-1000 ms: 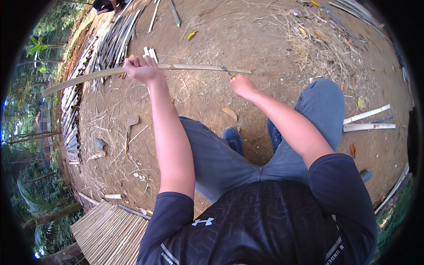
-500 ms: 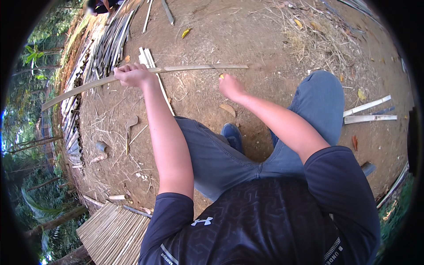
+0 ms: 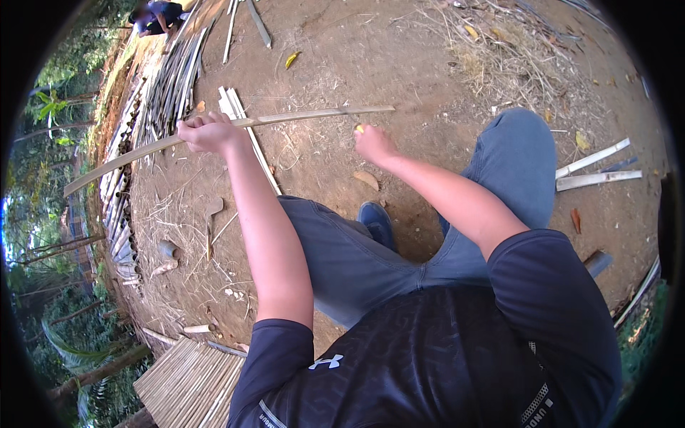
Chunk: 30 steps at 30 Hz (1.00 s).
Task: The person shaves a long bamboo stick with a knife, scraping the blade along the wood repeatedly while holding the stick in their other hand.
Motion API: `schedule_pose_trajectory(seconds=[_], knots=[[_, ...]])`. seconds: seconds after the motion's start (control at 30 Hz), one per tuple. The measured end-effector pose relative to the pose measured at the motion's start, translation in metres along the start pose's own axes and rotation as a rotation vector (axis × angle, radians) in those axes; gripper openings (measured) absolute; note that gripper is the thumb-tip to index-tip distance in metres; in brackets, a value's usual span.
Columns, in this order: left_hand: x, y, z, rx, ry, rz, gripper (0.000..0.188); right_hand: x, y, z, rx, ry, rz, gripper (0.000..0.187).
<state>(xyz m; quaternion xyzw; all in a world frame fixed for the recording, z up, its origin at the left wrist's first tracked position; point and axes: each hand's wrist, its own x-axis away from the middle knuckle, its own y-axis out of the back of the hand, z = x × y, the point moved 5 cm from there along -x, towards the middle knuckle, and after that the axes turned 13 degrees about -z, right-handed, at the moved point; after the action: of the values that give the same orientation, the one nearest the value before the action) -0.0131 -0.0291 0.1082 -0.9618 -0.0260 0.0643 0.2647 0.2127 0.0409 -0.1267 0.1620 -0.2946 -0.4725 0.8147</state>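
Note:
A long, thin bamboo strip (image 3: 307, 116) stretches sideways in front of me, its left end lower and nearer than its right end. My left hand (image 3: 210, 133) is closed around it left of its middle. My right hand (image 3: 374, 144) is held as a fist just below the strip's right end, apart from it. A small yellow bit (image 3: 359, 128) shows at the fist's upper edge; the rest of what it holds is hidden. Both arms reach forward over my knees.
Pale split strips (image 3: 250, 143) lie on the dirt beyond my left hand. A pile of bamboo poles (image 3: 168, 93) runs along the far left, with a person (image 3: 160, 18) behind. A slatted bamboo platform (image 3: 189, 381) stands near left. More strips (image 3: 599, 178) lie right of my knee.
The view has shifted slightly. My left hand still grips the bamboo strip, and my right fist stays near its right end. More of the person at the far left shows.

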Motion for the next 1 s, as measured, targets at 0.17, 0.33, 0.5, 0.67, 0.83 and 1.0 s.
schedule_pose_trajectory(seconds=[0.17,0.33,0.5,0.67,0.83,1.0], knots=[[-0.004,0.004,0.004,-0.015,0.020,-0.049,0.036,-0.003,-0.001,-0.010,0.093,0.080,-0.064,0.034],[0.010,-0.007,0.002,-0.065,0.020,-0.027,0.031,-0.034,-0.001,-0.055,0.084,-0.048,-0.160,0.032],[0.010,-0.004,-0.003,-0.050,-0.002,-0.013,0.033,-0.039,-0.011,-0.060,0.062,-0.085,-0.207,0.030],[0.008,-0.005,-0.003,-0.027,-0.004,-0.023,0.035,-0.043,-0.017,-0.068,0.073,0.001,-0.237,0.031],[0.007,-0.013,0.007,-0.015,0.017,-0.023,0.034,-0.065,-0.022,-0.124,0.117,-0.124,-0.217,0.035],[0.010,-0.013,0.000,-0.048,-0.006,0.002,0.033,-0.047,-0.032,-0.097,0.057,-0.093,-0.250,0.036]])
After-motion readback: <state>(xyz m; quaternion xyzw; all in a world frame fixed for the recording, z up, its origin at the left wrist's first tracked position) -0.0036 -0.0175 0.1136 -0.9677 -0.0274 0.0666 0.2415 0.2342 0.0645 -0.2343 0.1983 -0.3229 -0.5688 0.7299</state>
